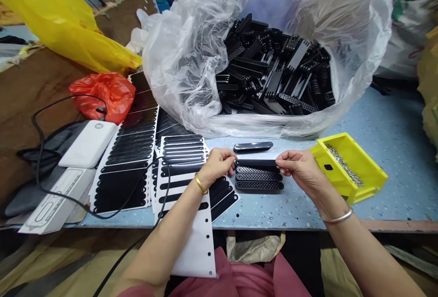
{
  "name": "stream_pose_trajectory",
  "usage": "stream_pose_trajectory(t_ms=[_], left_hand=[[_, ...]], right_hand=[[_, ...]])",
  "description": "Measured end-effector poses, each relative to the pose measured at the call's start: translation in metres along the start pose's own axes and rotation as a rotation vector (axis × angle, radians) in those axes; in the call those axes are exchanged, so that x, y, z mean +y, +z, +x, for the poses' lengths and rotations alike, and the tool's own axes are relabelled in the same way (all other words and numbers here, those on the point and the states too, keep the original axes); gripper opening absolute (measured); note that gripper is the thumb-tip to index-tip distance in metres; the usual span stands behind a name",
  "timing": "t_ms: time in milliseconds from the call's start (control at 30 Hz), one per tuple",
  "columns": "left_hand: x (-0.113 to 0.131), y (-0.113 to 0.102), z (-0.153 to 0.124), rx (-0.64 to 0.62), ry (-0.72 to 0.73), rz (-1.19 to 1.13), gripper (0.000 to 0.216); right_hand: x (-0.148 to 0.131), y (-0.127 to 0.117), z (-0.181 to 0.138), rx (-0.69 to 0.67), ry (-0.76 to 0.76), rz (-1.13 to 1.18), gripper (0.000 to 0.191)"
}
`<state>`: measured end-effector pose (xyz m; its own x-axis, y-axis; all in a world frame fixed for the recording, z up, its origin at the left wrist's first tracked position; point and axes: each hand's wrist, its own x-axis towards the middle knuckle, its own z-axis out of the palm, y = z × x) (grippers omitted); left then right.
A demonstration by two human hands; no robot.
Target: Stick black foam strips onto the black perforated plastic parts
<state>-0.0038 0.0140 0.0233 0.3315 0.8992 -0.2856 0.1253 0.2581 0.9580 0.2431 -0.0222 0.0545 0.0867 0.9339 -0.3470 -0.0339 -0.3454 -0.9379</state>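
Between my two hands a black adhesive strip (256, 163) with rounded ends is stretched out level. My left hand (219, 164) pinches its left end, and my right hand (297, 167) pinches the right end. Just below the strip, several black textured bars (260, 185) lie side by side on the blue table. Another black bar (253, 147), with a smooth shiny top, lies apart behind them. Beside my left wrist is a white backing sheet (195, 247) with black strips on it. Whether the strip touches the bar under it I cannot tell.
A clear plastic bag (191, 59) full of black parts (273, 69) stands at the back. To the right sits a yellow bin (371, 174) with small metal pieces. At left are strip sheets (123, 164), a white power bank (89, 143), a box (56, 199) and a black cable (41, 151).
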Motion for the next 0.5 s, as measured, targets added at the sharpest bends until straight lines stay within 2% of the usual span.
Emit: stream_pose_trajectory(t_ms=[500], left_hand=[[-0.0023,0.0021,0.0020,0.015,-0.029,-0.014,0.005]], right_hand=[[0.0040,0.0009,0.0050,0.039,-0.010,-0.035,0.022]])
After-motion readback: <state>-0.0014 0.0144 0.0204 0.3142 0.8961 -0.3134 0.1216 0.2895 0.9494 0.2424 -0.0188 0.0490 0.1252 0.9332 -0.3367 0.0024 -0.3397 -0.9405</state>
